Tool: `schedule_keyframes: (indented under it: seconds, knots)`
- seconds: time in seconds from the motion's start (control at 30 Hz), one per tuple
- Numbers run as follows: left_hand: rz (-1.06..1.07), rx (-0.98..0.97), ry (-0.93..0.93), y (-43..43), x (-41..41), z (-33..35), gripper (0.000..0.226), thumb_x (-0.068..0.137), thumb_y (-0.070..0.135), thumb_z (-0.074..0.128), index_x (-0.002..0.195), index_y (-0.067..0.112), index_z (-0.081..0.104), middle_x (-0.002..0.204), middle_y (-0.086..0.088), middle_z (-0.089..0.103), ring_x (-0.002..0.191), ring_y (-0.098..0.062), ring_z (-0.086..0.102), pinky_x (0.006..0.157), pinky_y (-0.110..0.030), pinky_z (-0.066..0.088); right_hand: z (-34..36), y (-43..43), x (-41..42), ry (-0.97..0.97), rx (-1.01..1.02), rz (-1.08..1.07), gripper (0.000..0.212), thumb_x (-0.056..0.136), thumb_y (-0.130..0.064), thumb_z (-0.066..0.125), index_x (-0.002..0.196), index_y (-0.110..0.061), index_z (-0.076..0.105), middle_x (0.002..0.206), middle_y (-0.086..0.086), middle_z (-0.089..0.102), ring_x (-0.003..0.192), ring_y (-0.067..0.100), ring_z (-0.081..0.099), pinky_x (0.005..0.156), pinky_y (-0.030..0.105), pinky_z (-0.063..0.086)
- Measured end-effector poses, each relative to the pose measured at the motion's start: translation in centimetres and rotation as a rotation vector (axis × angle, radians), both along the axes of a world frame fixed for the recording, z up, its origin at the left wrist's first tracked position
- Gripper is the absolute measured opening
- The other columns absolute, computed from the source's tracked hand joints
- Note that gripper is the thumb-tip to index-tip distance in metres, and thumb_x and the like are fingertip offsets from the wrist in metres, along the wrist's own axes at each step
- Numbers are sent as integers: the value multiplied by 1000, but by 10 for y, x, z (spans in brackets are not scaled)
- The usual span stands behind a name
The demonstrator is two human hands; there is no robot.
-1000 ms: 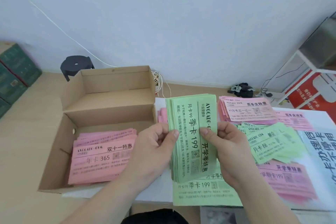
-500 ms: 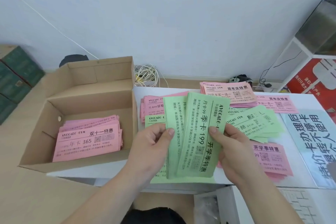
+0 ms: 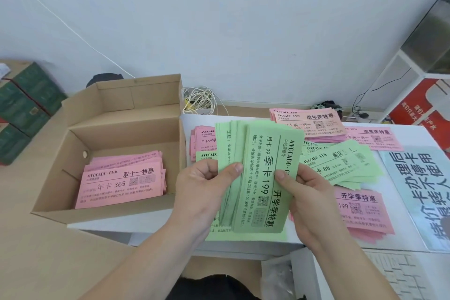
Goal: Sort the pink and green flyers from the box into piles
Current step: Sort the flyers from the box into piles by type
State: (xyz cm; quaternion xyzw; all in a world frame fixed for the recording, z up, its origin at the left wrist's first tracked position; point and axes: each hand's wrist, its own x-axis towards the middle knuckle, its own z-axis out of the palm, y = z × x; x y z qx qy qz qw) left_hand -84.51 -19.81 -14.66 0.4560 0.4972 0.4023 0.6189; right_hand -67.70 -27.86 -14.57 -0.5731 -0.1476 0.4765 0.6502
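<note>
A fanned stack of green flyers (image 3: 258, 178) is held upright over the white table's front edge. My left hand (image 3: 204, 187) grips its left side, thumb on the front. My right hand (image 3: 306, 200) pinches the top green flyer on the right side. The open cardboard box (image 3: 126, 134) at left holds a stack of pink flyers (image 3: 121, 182). On the table lie sorted piles: pink (image 3: 309, 122) at the back, green (image 3: 341, 165) in the middle right, pink (image 3: 362, 212) at the front right, pink and green (image 3: 204, 143) behind my left hand, and green (image 3: 246, 235) under the held stack.
A large blue-grey printed sheet (image 3: 423, 190) covers the table's right end. A white shelf with red signs (image 3: 418, 105) stands at right. Green boxes (image 3: 22, 109) are stacked at far left. A tangle of cables (image 3: 199, 102) lies behind the box.
The held green stack has fanned out wider, its top flyer slid to the right by my right hand. The camera has drifted slightly; both hands stay in the same spot.
</note>
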Motion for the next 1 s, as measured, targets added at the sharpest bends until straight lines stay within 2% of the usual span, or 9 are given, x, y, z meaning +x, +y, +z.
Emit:
schedule_keyframes:
  seconds: [0.1, 0.17, 0.27, 0.43, 0.57, 0.73, 0.8, 0.87, 1.0]
  knots:
    - [-9, -21, -49, -2, 4, 0, 62, 70, 31, 96, 90, -12, 57, 85, -20, 73, 79, -26, 69, 79, -45, 61, -3, -4, 2, 47, 24, 4, 30, 88, 2, 67, 117, -4, 68, 111, 17, 78, 101, 34, 76, 78, 43, 61]
    - [-40, -35, -58, -7, 5, 2, 46, 79, 20, 90, 101, -10, 64, 95, -12, 80, 91, -26, 78, 78, -45, 64, -5, -6, 4, 67, 31, 15, 34, 84, -2, 69, 118, -5, 66, 113, 17, 77, 102, 33, 76, 80, 44, 59]
    - [-132, 21, 2, -8, 1, 5, 18, 92, 23, 77, 99, 8, 76, 101, -10, 79, 92, -18, 73, 80, -30, 60, -9, -9, 11, 72, 13, -4, 32, 81, -5, 69, 113, -9, 67, 114, 17, 77, 99, 34, 76, 80, 48, 56]
    - [-230, 15, 38, -1, -11, 2, 21, 103, 20, 62, 97, 17, 82, 106, -11, 79, 106, -35, 71, 103, -49, 55, -17, -15, 23, 128, -20, -55, 36, 91, 0, 61, 126, -8, 64, 119, 18, 75, 109, 41, 72, 92, 65, 53]
    - [-177, -29, 4, -3, -9, 4, 17, 100, 14, 66, 103, 12, 82, 106, -2, 80, 106, -19, 75, 105, -44, 54, -22, -16, 20, 129, -8, -21, 41, 88, -2, 62, 128, -7, 63, 122, 17, 74, 111, 39, 72, 94, 64, 53]
    - [-159, -15, 0, -7, -2, 6, 13, 97, 17, 72, 93, 14, 84, 95, -8, 81, 94, -17, 77, 92, -40, 61, -23, -14, 12, 117, 21, 36, 40, 85, -4, 63, 125, -7, 64, 124, 17, 73, 112, 36, 71, 88, 52, 55]
    - [-139, 32, 21, -5, 0, 4, 16, 93, 23, 77, 86, 9, 81, 89, -24, 75, 79, -20, 69, 81, -43, 61, -24, -14, 13, 120, 30, 40, 45, 86, -3, 62, 130, -5, 61, 126, 18, 72, 117, 38, 69, 95, 55, 53]
    - [-103, 56, 0, -4, 2, 4, 22, 90, 24, 81, 83, 4, 77, 87, -31, 70, 74, -21, 62, 73, -35, 55, -25, -15, 13, 129, 44, 43, 48, 88, -2, 60, 136, -4, 59, 129, 18, 71, 121, 40, 66, 103, 59, 49]
    - [-84, 36, -66, -9, 11, 7, 12, 85, 14, 84, 84, 4, 77, 86, -15, 78, 76, -17, 72, 70, -27, 59, -26, -19, 12, 165, 62, 45, 44, 91, -1, 58, 135, -2, 61, 129, 21, 70, 121, 40, 67, 104, 59, 49]
